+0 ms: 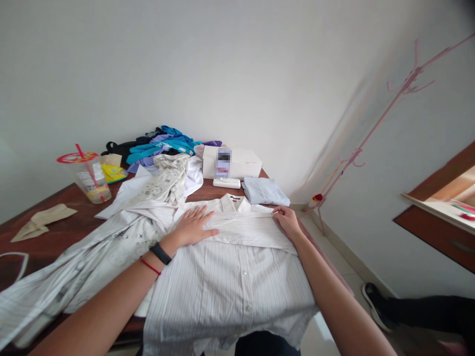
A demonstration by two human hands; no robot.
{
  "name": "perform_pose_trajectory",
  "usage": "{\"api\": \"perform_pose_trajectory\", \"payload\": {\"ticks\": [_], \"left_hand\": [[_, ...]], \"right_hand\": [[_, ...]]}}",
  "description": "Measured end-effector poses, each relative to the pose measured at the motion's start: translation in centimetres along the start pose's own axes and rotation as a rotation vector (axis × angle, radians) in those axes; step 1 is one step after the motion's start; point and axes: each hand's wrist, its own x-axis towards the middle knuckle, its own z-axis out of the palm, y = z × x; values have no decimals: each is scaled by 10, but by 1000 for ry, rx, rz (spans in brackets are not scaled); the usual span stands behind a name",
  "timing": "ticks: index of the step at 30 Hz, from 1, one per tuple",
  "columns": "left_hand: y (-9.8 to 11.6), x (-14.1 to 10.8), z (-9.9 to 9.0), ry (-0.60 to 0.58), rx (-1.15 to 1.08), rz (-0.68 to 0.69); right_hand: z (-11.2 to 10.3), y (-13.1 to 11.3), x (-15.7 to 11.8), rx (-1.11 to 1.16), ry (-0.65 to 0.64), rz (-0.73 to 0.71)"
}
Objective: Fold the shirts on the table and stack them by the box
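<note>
A white button-up shirt [222,282] with thin stripes lies front up, its lower part hanging over the near table edge. One sleeve [247,230] is folded flat across its chest. My left hand [193,226], wearing a black band on the wrist, rests flat on the cloth near the left shoulder, fingers spread. At the right shoulder, my right hand [287,220] has bent fingers closed on the shirt's edge; the fingertips are partly hidden. The other sleeve [74,259] stretches left over a pale printed garment [122,257].
Behind are a white box [243,163], a small white device [226,183], a folded grey-blue garment [266,191] and heaped clothes [163,146]. A plastic cup [91,180] stands left. A pink coat rack [374,118] leans right; a person's shoe [376,305] shows below.
</note>
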Motion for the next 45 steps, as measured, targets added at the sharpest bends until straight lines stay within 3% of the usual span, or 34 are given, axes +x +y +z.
{"api": "perform_pose_trajectory", "payload": {"ticks": [31, 39, 45], "left_hand": [[0, 1, 2, 38, -23, -30], [-3, 1, 6, 61, 0, -29], [0, -1, 1, 33, 28, -60]], "right_hand": [[0, -5, -1, 0, 3, 12], [1, -10, -2, -201, -38, -120], [3, -12, -3, -237, -37, -143]]}}
